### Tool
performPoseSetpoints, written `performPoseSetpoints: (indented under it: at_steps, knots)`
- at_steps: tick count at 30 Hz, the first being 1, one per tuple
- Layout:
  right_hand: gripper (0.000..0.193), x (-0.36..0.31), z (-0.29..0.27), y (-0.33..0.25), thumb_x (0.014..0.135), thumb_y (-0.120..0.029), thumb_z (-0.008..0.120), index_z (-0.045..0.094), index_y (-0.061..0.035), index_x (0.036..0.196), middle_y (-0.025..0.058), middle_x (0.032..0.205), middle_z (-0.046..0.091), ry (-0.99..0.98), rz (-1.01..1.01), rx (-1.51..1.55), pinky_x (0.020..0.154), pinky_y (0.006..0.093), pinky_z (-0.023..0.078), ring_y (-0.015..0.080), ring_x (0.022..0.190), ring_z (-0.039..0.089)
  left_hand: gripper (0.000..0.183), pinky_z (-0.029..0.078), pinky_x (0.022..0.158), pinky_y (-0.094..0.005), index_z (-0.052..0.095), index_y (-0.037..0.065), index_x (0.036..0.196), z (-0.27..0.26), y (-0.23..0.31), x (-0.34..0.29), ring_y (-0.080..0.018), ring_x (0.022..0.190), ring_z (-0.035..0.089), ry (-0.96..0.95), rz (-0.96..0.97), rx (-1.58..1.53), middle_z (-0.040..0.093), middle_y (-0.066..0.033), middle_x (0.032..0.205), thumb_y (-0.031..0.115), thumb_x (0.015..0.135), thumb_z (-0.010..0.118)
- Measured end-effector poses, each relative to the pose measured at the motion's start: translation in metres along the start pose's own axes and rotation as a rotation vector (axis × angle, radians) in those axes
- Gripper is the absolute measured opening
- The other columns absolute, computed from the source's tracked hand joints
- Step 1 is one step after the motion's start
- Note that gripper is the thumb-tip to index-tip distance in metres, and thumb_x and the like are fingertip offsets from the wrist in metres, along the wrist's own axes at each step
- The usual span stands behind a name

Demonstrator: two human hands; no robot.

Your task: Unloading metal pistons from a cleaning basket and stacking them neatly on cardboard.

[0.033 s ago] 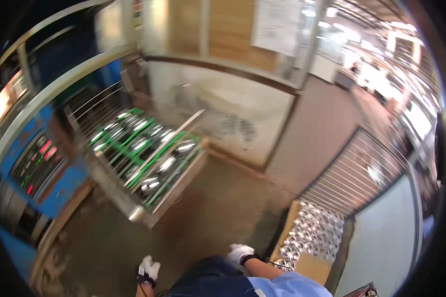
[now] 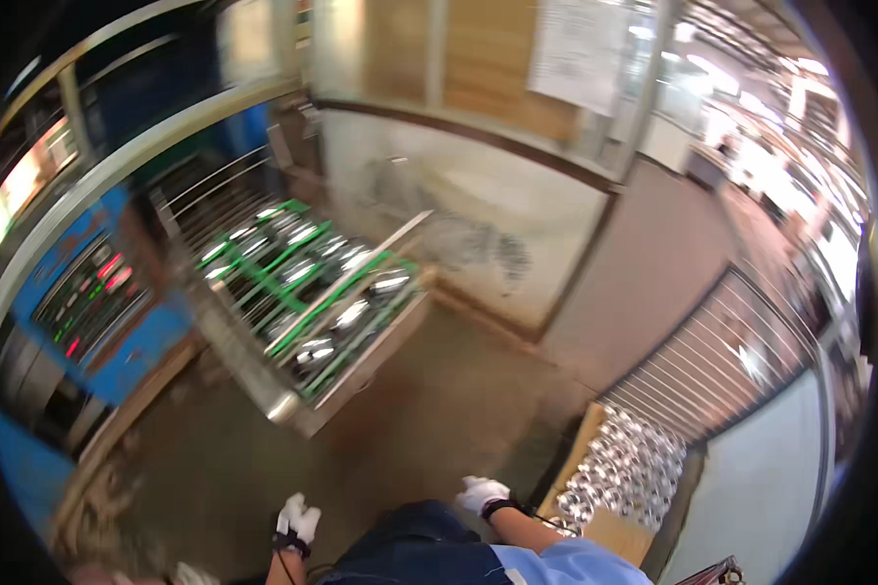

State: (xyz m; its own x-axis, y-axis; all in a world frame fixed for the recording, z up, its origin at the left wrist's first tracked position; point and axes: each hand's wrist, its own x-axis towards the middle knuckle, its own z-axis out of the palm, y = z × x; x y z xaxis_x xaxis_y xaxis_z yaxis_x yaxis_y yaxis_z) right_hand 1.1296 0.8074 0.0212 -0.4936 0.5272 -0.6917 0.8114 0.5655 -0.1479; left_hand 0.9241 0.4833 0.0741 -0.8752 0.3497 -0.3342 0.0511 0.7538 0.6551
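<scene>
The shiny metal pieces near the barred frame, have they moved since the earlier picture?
No. The shiny metal pieces keep their place relative to the barred frame; both only shift together with the whole view.

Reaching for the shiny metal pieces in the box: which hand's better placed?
Right, I'd say. The right hand is near the box of shiny metal pieces, on the same side. The left hand is farther off, across the body.
</scene>
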Motion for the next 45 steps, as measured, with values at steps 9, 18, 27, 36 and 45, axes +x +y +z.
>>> performPoseSetpoints:
  at_steps: [9, 18, 27, 36, 45]
  knots:
    - [0.055, 0.047, -0.054, -0.074, 0.080, -0.028, 0.077, 0.062, -0.0043, 0.127, 0.0152, 0.112, 0.070, 0.528, -0.390, 0.507, 0.088, 0.0324, 0.052, 0.0226, 0.097, 0.068, 0.057, 0.054, 0.071, -0.0377, 0.047, 0.000, 0.137, -0.036, -0.058, -0.038, -0.0250, 0.077, 0.068, 0.179, -0.242, -0.217, 0.071, -0.0140, 0.090, 0.015, 0.085, 0.065]
    - [0.042, -0.014, -0.087, -0.268, 0.087, -0.009, 0.071, 0.060, 0.0044, 0.125, 0.0184, 0.115, 0.068, 0.275, -0.863, 0.727, 0.087, 0.0320, 0.054, 0.0237, 0.102, 0.068, 0.055, 0.054, 0.084, -0.0351, 0.048, 0.003, 0.137, -0.160, -0.112, 0.019, -0.0241, 0.092, 0.067, 0.514, -0.154, -0.082, 0.068, -0.0152, 0.105, 0.016, 0.087, 0.068]
    - [0.056, -0.051, -0.083, -0.457, 0.073, -0.017, 0.081, 0.061, -0.0036, 0.124, 0.0196, 0.105, 0.066, 0.828, -1.177, 0.461, 0.086, 0.0425, 0.052, 0.0365, 0.097, 0.064, 0.062, 0.052, 0.094, -0.0363, 0.044, 0.002, 0.143, -0.294, -0.137, 0.113, -0.0299, 0.111, 0.065, 0.531, -0.059, -0.232, 0.062, -0.0247, 0.126, 0.017, 0.087, 0.067]
    - [0.061, -0.040, -0.133, -0.573, 0.061, -0.018, 0.082, 0.064, -0.0048, 0.117, 0.0190, 0.111, 0.058, 1.065, -1.048, 0.293, 0.096, 0.0515, 0.044, 0.0423, 0.108, 0.054, 0.061, 0.049, 0.099, -0.0398, 0.046, 0.002, 0.141, -0.380, -0.050, 0.255, -0.0316, 0.117, 0.062, 0.353, 0.347, 0.037, 0.064, -0.0231, 0.123, 0.023, 0.088, 0.069]
    - [0.079, 0.038, -0.194, -0.661, 0.059, -0.033, 0.083, 0.057, -0.0004, 0.126, 0.0156, 0.100, 0.056, 1.043, -0.667, 0.118, 0.103, 0.0632, 0.031, 0.0363, 0.098, 0.052, 0.058, 0.051, 0.094, -0.0407, 0.048, 0.004, 0.140, -0.452, 0.045, 0.425, -0.0318, 0.109, 0.065, 0.282, 0.681, 0.276, 0.067, -0.0190, 0.115, 0.026, 0.089, 0.066]
